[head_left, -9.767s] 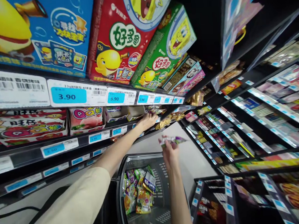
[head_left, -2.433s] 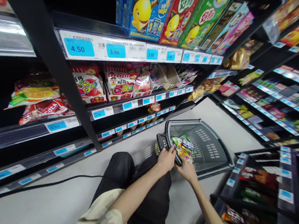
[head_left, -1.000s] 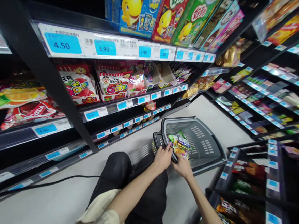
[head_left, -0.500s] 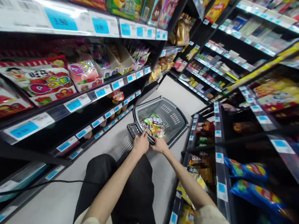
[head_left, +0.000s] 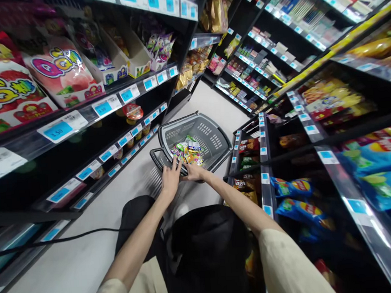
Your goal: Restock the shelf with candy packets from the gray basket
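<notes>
A dark grey shopping basket (head_left: 181,128) stands on the floor ahead of me, with a black handle (head_left: 158,156) on its near side. Over this handle lies my left hand (head_left: 170,178), with its fingers stretched out and apart, touching it. My right hand (head_left: 193,171) is closed around the handle's right end at the near rim, its fingertips partly hidden. Inside the basket, close to both hands, is a pile of small colourful snack packets (head_left: 191,150).
A shelf of gummy candy bags (head_left: 58,69) runs along my left. Blue chip bags (head_left: 296,202) fill shelves on the right. More shelves (head_left: 260,70) stand at the aisle's far end. Pale floor (head_left: 208,96) shows beyond the basket. A black cord (head_left: 87,232) crosses at lower left.
I have moved forward along the aisle with the basket, and one knee has come up in front. My left hand's fingers have straightened from around the handle; my right hand stays at its end.
</notes>
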`<state>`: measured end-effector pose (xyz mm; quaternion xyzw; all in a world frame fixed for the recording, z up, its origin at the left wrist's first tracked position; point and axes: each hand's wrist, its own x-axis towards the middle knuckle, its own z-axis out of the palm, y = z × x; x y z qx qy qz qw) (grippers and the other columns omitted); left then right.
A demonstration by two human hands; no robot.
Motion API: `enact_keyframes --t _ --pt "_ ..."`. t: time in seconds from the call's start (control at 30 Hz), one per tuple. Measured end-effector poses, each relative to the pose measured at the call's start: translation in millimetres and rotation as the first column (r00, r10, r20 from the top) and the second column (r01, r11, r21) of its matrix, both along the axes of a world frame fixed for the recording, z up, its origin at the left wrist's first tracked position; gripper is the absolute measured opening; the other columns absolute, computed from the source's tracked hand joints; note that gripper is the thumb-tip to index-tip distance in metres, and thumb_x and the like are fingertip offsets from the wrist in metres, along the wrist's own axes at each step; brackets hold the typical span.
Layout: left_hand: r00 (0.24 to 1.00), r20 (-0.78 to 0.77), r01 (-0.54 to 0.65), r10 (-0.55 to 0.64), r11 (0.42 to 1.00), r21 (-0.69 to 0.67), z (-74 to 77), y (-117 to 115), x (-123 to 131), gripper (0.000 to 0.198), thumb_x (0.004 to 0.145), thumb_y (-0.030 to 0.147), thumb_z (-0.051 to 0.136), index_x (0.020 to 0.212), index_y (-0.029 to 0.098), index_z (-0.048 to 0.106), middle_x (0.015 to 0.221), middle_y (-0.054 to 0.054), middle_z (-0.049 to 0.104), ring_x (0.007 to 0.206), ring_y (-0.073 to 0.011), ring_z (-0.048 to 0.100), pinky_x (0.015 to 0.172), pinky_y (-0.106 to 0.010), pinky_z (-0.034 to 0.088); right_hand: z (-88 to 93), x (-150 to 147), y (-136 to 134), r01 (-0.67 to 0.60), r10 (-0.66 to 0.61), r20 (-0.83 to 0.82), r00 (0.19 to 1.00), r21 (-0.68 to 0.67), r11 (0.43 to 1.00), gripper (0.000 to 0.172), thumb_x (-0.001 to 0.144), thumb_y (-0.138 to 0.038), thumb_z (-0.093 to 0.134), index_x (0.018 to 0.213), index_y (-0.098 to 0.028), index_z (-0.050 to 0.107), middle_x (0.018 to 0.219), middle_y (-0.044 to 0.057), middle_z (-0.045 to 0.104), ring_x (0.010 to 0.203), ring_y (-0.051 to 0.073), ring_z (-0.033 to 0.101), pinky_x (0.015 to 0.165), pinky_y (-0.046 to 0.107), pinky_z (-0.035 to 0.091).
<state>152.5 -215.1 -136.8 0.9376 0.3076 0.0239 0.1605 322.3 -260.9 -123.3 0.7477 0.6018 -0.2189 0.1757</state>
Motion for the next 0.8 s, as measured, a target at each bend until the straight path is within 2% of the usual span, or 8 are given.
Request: enact_keyframes --t 0.13,0.2,0.3,0.43,0.53,0.63,0.73,0.8 --pt "1.000 0.013 0.000 0.000 0.999 0.036 1.5 -3.0 -2.5 0.071 0.094 0.007 0.043 0.162 0.025 0.032 0.171 -0.013 0.017 0.112 -0.0275 0.066 0.110 -0.046 0.037 4.2 -8.5 -6.9 0.021 -0.021 0.016 1.000 0.037 0.999 0.066 0.093 -0.046 0.064 0.138 0.002 0.051 0.118 0.018 0.071 0.107 0.026 0.068 0.092 0.028 0.048" --pt "1.000 -0.029 0.004 -0.002 0.998 0.063 4.3 -5.4 -8.9 0.072 0.093 0.008 0.047 0.162 0.022 0.033 0.171 -0.015 0.016 0.109 -0.0278 0.068 0.108 -0.045 0.039 6.6 -19.0 -10.1 0.029 -0.030 0.012 0.999 0.040 0.999 0.062 0.093 -0.046 0.063 0.133 0.001 0.055 0.118 0.019 0.071 0.107 0.027 0.069 0.091 0.028 0.048" --pt "0.996 -0.086 -0.005 0.012 0.996 0.085 7.6 -10.4 -26.0 0.072 0.090 0.010 0.055 0.160 0.017 0.038 0.170 -0.018 0.017 0.104 -0.0287 0.069 0.104 -0.044 0.042 9.2 -42.6 -11.5 0.019 -0.018 -0.022 1.000 0.033 0.999 0.063 0.086 -0.052 0.070 0.129 -0.007 0.060 0.114 0.019 0.073 0.103 0.031 0.071 0.087 0.031 0.052" --pt "0.992 -0.079 -0.086 0.095 0.990 0.110 8.4 -18.4 -59.1 0.072 0.088 0.007 0.055 0.158 0.014 0.041 0.169 -0.018 0.021 0.116 -0.0316 0.064 0.099 -0.043 0.046 10.0 -82.1 -17.5 0.011 -0.004 -0.069 0.998 0.096 0.995 0.073 0.087 -0.056 0.068 0.140 -0.008 0.050 0.117 0.021 0.072 0.108 0.035 0.071 0.093 0.039 0.054" --pt "0.986 -0.091 -0.124 0.137 0.983 0.134 11.3 -21.0 -85.2 0.074 0.085 0.002 0.051 0.158 0.014 0.042 0.169 -0.015 0.023 0.120 -0.0314 0.060 0.099 -0.043 0.047 13.0 -104.8 -27.4 -0.005 0.021 -0.203 0.979 0.075 0.997 0.082 0.086 -0.061 0.068 0.143 -0.007 0.046 0.122 0.024 0.069 0.112 0.036 0.070 0.095 0.041 0.055" --pt "0.978 -0.135 -0.136 0.158 0.978 0.160 18.5 -19.3 -108.6 0.073 0.085 0.001 0.048 0.156 0.015 0.045 0.168 -0.012 0.028 0.120 -0.0326 0.058 0.097 -0.044 0.049 16.7 -117.2 -35.0 -0.062 0.058 -0.359 0.932 0.002 0.998 0.093 0.086 -0.058 0.070 0.153 -0.004 0.034 0.129 0.027 0.065 0.117 0.038 0.067 0.096 0.043 0.054" --pt "0.962 -0.220 -0.126 0.160 0.979 0.160 31.5 -14.0 -129.5 0.068 0.085 0.003 0.050 0.152 0.017 0.052 0.165 -0.010 0.036 0.119 -0.0345 0.058 0.094 -0.044 0.049 16.4 -125.6 -35.9 -0.146 0.118 -0.498 0.859 -0.018 0.989 0.100 0.085 -0.046 0.074 0.158 -0.002 0.022 0.136 0.029 0.060 0.124 0.038 0.063 0.101 0.043 0.052" --pt "0.942 -0.299 -0.115 0.150 0.985 0.132 45.6 -7.8 -137.4 0.067 0.083 0.003 0.053 0.147 0.020 0.057 0.159 -0.010 0.045 0.117 -0.0350 0.060 0.093 -0.044 0.049 14.6 -131.7 -33.5 -0.187 0.138 -0.583 0.801 -0.025 0.982 0.099 0.085 -0.041 0.076 0.158 0.000 0.022 0.142 0.029 0.055 0.130 0.038 0.059 0.106 0.042 0.050"
